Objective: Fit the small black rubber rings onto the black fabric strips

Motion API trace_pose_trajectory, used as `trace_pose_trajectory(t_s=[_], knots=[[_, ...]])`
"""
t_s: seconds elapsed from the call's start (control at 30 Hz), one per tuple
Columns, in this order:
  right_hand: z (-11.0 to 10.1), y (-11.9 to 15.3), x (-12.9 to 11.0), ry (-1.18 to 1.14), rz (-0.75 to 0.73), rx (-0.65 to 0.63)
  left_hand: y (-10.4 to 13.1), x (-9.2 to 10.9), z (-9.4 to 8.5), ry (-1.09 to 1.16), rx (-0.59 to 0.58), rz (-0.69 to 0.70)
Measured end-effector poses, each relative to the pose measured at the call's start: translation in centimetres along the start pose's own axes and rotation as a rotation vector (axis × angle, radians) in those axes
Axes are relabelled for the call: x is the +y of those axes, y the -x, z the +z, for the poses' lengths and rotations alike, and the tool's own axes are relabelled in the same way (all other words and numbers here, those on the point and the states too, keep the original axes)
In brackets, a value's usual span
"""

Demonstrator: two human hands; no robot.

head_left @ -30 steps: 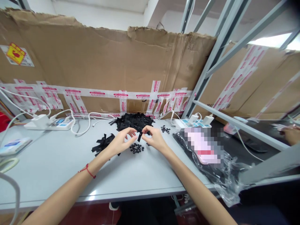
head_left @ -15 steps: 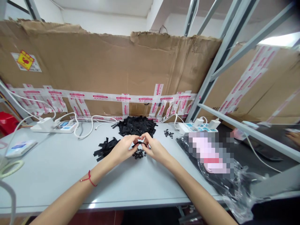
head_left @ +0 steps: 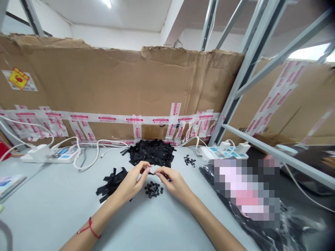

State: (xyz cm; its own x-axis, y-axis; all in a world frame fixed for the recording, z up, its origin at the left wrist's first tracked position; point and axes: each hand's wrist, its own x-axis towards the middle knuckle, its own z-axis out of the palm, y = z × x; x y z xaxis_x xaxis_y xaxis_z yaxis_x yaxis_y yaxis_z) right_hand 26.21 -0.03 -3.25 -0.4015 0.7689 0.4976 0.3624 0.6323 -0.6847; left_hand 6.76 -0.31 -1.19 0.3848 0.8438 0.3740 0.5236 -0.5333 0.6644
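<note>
Pale grey tabletop [head_left: 157, 226], both hands [head_left: 134, 179] [head_left: 177, 183] angled inward, nearly meeting, fingertips pinched, apparently on a small black strip [head_left: 151, 173]

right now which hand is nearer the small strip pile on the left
Left. The left hand is just to the right of the small strip pile, its forearm partly covering it; the right hand is farther right, past the left hand.

From my station I see the left hand [head_left: 137, 178] and right hand [head_left: 175, 182] pinching 1 black strip [head_left: 151, 173]; a dark heap [head_left: 151, 153] lies along the back edge of the tabletop [head_left: 60, 195].
</note>
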Motion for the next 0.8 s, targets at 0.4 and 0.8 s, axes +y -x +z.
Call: trace_pose_trajectory(t_s=[0.4, 0.8], knots=[[0.3, -0.3, -0.5, -0.122, 0.067, 0.031, -0.5, -0.9, -0.3, -0.065, -0.134, 0.092], [-0.3, 0.6, -2.4, 0.286, -0.075, -0.071, 0.8, 0.6, 0.2, 0.110, -0.203, 0.036]])
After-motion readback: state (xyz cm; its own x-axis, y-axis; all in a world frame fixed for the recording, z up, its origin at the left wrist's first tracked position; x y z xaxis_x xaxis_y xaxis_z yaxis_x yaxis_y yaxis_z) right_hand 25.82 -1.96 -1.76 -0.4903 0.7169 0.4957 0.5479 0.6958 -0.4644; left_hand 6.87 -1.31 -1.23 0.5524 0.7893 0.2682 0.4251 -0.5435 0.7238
